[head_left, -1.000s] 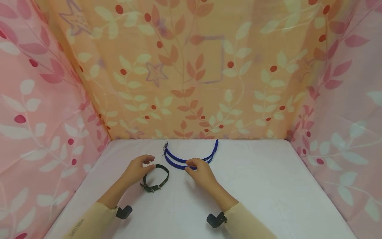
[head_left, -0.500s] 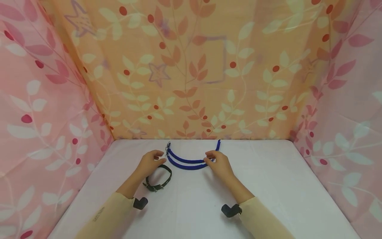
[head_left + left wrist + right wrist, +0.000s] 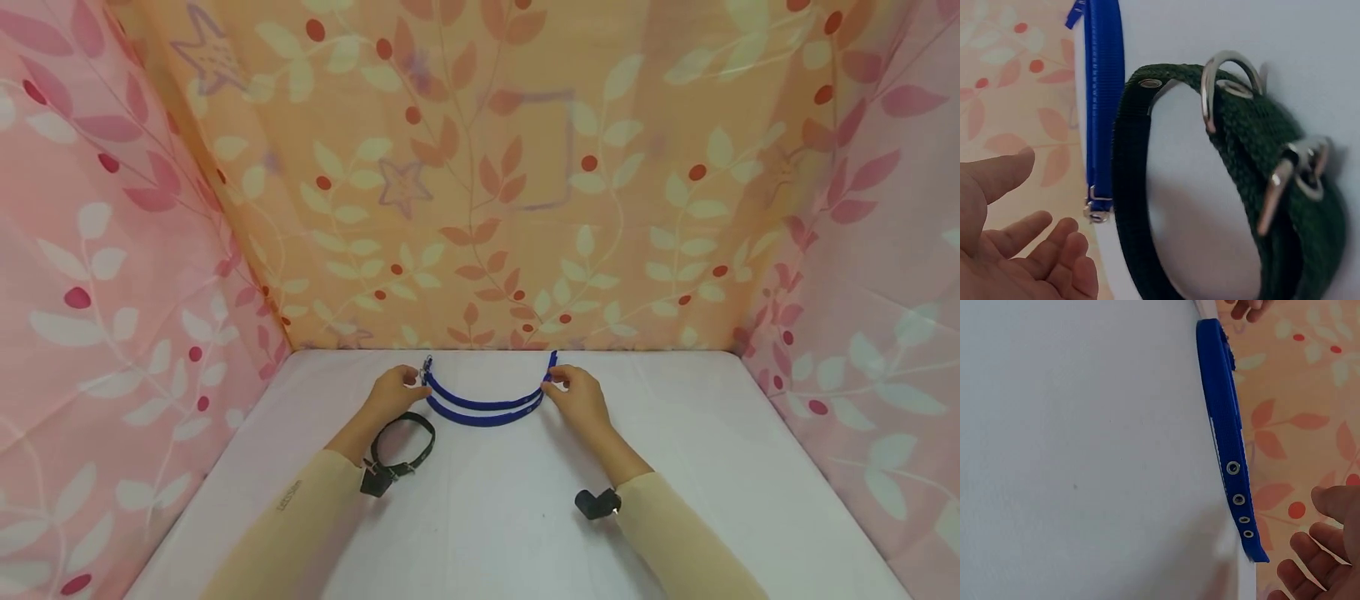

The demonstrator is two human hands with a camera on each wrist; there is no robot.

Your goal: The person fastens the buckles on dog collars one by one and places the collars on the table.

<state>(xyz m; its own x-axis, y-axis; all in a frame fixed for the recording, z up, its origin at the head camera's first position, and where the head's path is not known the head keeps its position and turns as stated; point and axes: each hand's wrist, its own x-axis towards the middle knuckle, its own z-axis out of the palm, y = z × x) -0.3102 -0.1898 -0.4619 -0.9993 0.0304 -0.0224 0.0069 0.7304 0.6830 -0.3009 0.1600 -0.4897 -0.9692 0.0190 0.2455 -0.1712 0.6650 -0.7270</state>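
A blue webbing collar (image 3: 483, 421) lies near the table's far edge, showing as two curved bands; whether it is one piece or two I cannot tell. Its metal buckle end (image 3: 1097, 209) is at the left and its eyelets (image 3: 1233, 467) run toward the right end. My left hand (image 3: 393, 394) reaches around the buckle end, thumb and fingers parted. At the opposite end is my right hand (image 3: 581, 398), its fingers spread beside the tip in the right wrist view. Nearer, by the left wrist, a buckled dark green collar (image 3: 1132, 175) stands in a loop.
White cloth (image 3: 487, 517) covers the table. An orange leaf-print curtain (image 3: 480, 208) rises right behind it, with pink patterned curtains (image 3: 82, 375) on both sides. A black wrist camera (image 3: 597, 503) sticks out from each sleeve.
The left hand has moved forward and right, from the green collar to the blue collar's buckle end. The right hand has slid rightward from the blue collar's middle to its right end.
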